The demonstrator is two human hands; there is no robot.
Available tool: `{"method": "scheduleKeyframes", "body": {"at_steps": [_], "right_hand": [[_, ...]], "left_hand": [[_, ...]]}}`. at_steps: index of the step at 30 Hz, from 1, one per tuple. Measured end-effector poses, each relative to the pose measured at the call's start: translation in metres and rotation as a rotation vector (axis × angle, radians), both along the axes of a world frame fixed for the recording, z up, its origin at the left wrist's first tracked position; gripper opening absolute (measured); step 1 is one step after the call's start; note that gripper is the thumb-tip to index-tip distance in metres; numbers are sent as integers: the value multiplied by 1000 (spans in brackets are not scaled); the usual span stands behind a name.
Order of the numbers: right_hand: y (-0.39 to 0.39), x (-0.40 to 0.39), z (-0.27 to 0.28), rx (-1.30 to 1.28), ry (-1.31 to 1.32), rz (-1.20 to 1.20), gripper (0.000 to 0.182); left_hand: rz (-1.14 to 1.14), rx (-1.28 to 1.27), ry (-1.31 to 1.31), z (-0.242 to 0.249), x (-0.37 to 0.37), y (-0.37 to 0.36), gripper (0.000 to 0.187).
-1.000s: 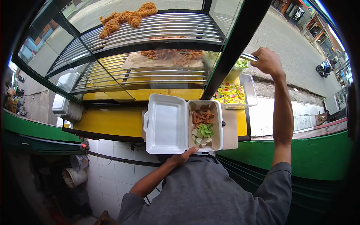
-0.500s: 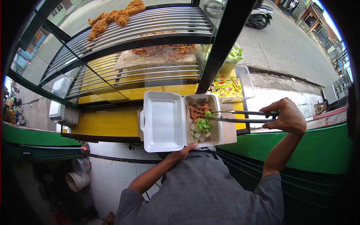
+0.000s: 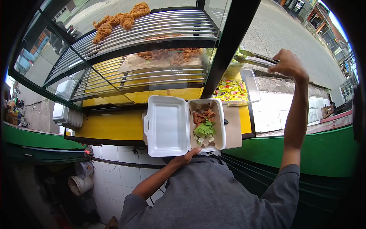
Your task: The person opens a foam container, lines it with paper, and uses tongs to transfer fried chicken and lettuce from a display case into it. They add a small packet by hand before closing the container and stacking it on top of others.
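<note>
A white foam takeaway box (image 3: 167, 128) lies open at the counter's near edge, its lid folded out to the left. In its paper-lined right half are crispy fried pieces (image 3: 204, 116), green lettuce (image 3: 205, 129) and pale chunks (image 3: 201, 140). My left hand (image 3: 188, 155) grips the box's near edge, thumb over the rim and the other fingers hidden beneath. Out to the right, my right hand (image 3: 289, 65) is closed around the handles of metal tongs (image 3: 254, 58). The tongs' tips are at the top of a clear tub of lettuce (image 3: 233, 70), partly behind the black post.
A clear bin of yellow sauce packets (image 3: 231, 90) stands beyond the box. Fried chicken (image 3: 126, 21) rests on the glass case's upper rack (image 3: 167, 24). A black post (image 3: 225, 49) rises between case and tub. Stacked foam boxes (image 3: 68, 114) sit at left.
My right hand has carried the tongs from the box up and right to the lettuce tub. The lettuce they held stays in the box. My left hand keeps its grip.
</note>
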State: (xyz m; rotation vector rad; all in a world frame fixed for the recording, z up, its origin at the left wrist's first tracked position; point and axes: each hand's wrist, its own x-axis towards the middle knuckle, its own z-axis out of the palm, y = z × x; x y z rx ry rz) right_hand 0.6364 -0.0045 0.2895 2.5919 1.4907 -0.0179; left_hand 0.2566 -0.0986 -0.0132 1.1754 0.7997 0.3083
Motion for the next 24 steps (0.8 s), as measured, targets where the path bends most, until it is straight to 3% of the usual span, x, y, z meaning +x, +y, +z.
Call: {"method": "scheduleKeyframes", "body": {"at_steps": [4, 8, 16, 24], "right_hand": [[49, 14, -24, -72, 36, 26, 42], [51, 24, -23, -80, 150, -8, 39], [-5, 24, -9, 53, 113, 90, 34], [-107, -8, 10, 114, 438, 180, 46]], "left_hand": [[41, -44, -60, -20, 2, -4, 36], [78, 11, -82, -8, 3, -3, 33], [55, -2, -59, 4, 5, 1, 34], [51, 5, -31, 4, 8, 3, 37]]}}
